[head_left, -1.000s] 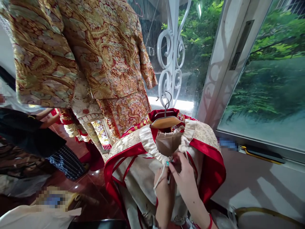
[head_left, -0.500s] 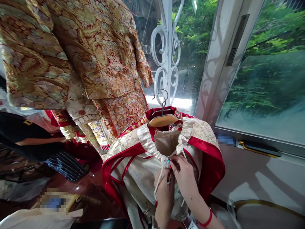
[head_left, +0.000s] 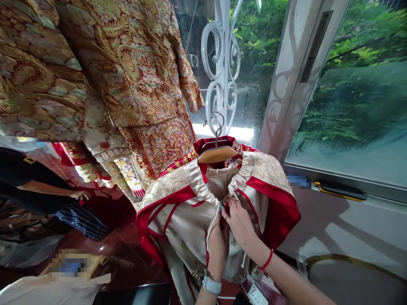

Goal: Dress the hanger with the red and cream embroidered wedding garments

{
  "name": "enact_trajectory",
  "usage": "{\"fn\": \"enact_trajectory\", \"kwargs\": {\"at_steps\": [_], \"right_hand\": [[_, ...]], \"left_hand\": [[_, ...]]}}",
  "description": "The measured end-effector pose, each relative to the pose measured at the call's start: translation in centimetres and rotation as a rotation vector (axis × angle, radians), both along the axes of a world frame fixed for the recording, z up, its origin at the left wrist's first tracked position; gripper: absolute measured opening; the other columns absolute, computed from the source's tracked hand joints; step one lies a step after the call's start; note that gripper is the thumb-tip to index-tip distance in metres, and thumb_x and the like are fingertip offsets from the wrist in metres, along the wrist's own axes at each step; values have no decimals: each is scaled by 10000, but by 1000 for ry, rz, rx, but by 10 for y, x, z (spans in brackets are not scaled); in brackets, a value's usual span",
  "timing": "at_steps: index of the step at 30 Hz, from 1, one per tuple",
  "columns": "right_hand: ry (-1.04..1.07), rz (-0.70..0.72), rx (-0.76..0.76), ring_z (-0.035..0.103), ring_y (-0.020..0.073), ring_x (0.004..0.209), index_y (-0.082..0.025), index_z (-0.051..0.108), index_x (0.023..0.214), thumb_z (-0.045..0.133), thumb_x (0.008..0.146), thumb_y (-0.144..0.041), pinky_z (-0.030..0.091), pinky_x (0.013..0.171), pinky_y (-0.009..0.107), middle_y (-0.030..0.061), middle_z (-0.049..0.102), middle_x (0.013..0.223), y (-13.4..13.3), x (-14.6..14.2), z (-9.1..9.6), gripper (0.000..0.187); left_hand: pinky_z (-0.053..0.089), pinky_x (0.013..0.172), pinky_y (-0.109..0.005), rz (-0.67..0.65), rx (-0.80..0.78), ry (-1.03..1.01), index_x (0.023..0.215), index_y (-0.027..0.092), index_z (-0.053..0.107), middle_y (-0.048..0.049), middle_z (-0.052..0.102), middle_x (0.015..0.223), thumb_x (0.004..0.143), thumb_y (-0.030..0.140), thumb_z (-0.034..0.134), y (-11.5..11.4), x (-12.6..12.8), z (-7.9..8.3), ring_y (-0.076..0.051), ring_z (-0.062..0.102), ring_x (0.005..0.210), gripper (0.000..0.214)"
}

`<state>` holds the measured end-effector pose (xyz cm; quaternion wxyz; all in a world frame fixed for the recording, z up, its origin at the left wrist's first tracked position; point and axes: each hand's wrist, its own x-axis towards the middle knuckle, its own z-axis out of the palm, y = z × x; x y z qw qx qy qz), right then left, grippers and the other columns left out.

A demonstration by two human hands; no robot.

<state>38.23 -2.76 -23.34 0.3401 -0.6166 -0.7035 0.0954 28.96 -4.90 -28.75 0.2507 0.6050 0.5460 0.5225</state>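
Observation:
A cream garment (head_left: 186, 224) with red trim and a gathered neckline hangs on a wooden hanger (head_left: 219, 154) in front of me. At the front of its neckline, my right hand (head_left: 240, 220) pinches the gathered edge, with a red string bracelet (head_left: 267, 260) on that wrist. My left hand (head_left: 219, 243) is just below, closed with its fingers curled, wearing a pale watch (head_left: 212, 284). What it holds is hidden. A tiny turquoise spot shows between the two hands. A white drawstring (head_left: 210, 237) dangles over my left hand; another end hangs below my right forearm.
Gold-and-red embroidered jackets (head_left: 140, 63) hang at the left. A person's hand (head_left: 81, 195) shows beyond them. A white scroll grille (head_left: 224, 55) and a window (head_left: 356, 110) stand behind. A black-and-yellow tool (head_left: 341, 191) lies on the sill; a power strip (head_left: 257, 294) is below.
Both hands have shifted slightly up in view, still at the neckline. The dark item seen in my left hand is now mostly hidden. My watch has come into view.

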Motion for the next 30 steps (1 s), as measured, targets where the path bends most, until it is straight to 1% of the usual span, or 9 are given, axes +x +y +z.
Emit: {"fn": "enact_trajectory", "kwargs": {"at_steps": [6,12,16,18,21,23,25,27,30], "right_hand": [[16,3,7,675,276,969,-137,621,1093,481,923,-182,530,819,379,159,684,1092,6,-6,-8,226],[36,-19,-32,647,283,1039,-132,635,1084,431,963,-202,499,882,382,171,665,1155,4,-15,6,248],[47,-88,-94,640,285,1033,-122,627,1069,422,960,-201,480,884,367,170,672,1104,-1,-21,21,245],[25,-99,-129,635,291,1034,-115,611,1081,448,940,-197,471,863,363,174,667,1094,-4,-17,32,231],[23,-6,-213,648,276,957,-137,617,1023,477,908,-186,452,783,339,151,683,1015,-4,-2,49,188],[128,132,-297,645,228,844,-169,626,864,488,882,-169,428,724,303,96,687,878,-1,11,57,140],[322,268,-394,586,161,687,-184,582,697,514,843,-166,392,636,262,30,632,714,0,21,61,161],[564,341,-536,439,102,515,-188,537,631,559,806,-215,314,514,234,-34,502,564,-2,26,61,178],[955,313,-689,197,49,411,-196,512,648,659,741,-397,165,425,216,-115,291,467,-11,22,61,266]], "left_hand": [[495,1003,-389,-91,16,-53,1267,185,599,-123,676,1265,854,175,531,18,-7,-14,-238,641,1146,419],[487,1019,-387,-69,-37,-44,1377,169,503,-142,632,1334,899,252,507,14,-2,-6,-245,617,1196,485],[450,1063,-378,-76,-22,16,1391,160,480,-140,585,1393,882,217,488,6,-4,3,-241,563,1269,513],[502,972,-366,-68,-13,103,1337,184,525,-120,661,1283,856,208,503,1,-8,8,-240,634,1156,482],[535,729,-327,7,7,222,1111,182,603,-71,728,917,848,229,503,-4,-16,16,-212,688,800,285],[516,662,-310,94,57,271,996,189,596,-54,705,818,847,274,527,-1,-19,22,-208,670,718,185],[508,648,-305,164,120,343,955,201,604,-69,715,839,824,314,587,5,-19,27,-224,682,739,174],[492,611,-301,205,186,438,889,209,635,-78,725,804,827,295,595,13,-17,30,-230,686,704,113],[462,542,-299,207,264,505,793,205,664,-68,707,671,869,212,514,18,-11,27,-216,663,583,168]]}}
